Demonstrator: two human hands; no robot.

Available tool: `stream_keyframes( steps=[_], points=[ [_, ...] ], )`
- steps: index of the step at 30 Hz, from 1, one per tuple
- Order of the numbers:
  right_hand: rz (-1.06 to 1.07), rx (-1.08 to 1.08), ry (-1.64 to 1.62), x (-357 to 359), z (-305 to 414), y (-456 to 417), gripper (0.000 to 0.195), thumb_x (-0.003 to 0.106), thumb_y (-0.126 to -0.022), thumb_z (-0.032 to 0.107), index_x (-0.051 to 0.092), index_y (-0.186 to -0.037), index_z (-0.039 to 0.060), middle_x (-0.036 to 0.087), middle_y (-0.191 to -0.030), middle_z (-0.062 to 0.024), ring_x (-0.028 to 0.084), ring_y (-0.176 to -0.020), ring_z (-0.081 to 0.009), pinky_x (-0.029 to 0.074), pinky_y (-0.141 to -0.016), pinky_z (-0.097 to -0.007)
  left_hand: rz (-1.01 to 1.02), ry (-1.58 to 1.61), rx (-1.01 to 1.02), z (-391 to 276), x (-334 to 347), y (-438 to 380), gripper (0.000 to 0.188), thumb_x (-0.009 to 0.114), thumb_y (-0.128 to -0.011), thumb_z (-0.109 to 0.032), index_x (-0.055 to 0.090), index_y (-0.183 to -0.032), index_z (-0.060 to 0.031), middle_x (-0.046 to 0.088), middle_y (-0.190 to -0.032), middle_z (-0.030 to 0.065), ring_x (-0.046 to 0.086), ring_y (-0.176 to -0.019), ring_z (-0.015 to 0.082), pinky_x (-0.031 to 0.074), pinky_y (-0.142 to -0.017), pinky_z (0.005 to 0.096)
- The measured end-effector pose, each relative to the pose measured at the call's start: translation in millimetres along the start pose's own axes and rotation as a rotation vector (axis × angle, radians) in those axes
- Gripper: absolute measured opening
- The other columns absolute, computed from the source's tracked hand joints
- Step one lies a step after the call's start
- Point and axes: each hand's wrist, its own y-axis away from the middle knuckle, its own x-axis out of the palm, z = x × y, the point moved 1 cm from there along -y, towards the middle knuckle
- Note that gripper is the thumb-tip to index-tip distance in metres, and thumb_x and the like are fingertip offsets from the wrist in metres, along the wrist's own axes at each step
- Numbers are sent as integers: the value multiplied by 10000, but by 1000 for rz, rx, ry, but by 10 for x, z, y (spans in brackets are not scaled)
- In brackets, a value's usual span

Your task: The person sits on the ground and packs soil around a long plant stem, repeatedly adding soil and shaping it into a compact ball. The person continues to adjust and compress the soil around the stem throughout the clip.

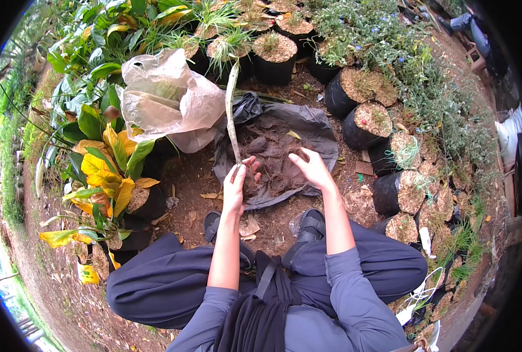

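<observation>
My left hand [236, 187] is closed on the lower end of a long pale-green plant stem [231, 103], which stands up and away from me. Brown coir-like fibre [272, 154] lies in a heap on an opened black plastic bag [316, 121] on the soil in front of me. Over the right side of that heap is my right hand [311, 167], thumb and fingers apart; strands of fibre are near its fingertips, and whether it pinches any is unclear. A crumpled translucent plastic bag [168, 99] lies left of the stem.
Black grow bags [276, 61] topped with wood shavings curve around the back and right. Leafy plants with yellowing leaves [107, 176] stand at left, blue-flowered plants [375, 44] at the upper right. A white bottle [425, 241] lies at right. Part of another person [477, 37] shows at the upper right edge.
</observation>
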Motion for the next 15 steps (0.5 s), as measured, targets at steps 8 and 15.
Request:
stream_keyframes(
  steps=[8, 15],
  points=[
    [62, -83, 205, 487, 554, 235, 384, 672, -762, 152, 576, -1100, -5, 665, -933, -166, 654, -840, -245, 503, -761, -337, -34, -128, 83, 134, 74, -31, 391, 511, -948, -293, 521, -1238, -32, 519, -1288, 80, 468, -1202, 186, 372, -998, 329],
    [63, 28, 189, 530, 709, 320, 429, 625, -807, 46, 523, -1222, 13, 641, -942, -178, 648, -755, -174, 558, -577, -300, -53, -201, 173, 147, 115, -24, 391, 539, -936, -280, 535, -1233, -25, 554, -1248, 83, 478, -1181, 163, 327, -1028, 313]
  ],
)
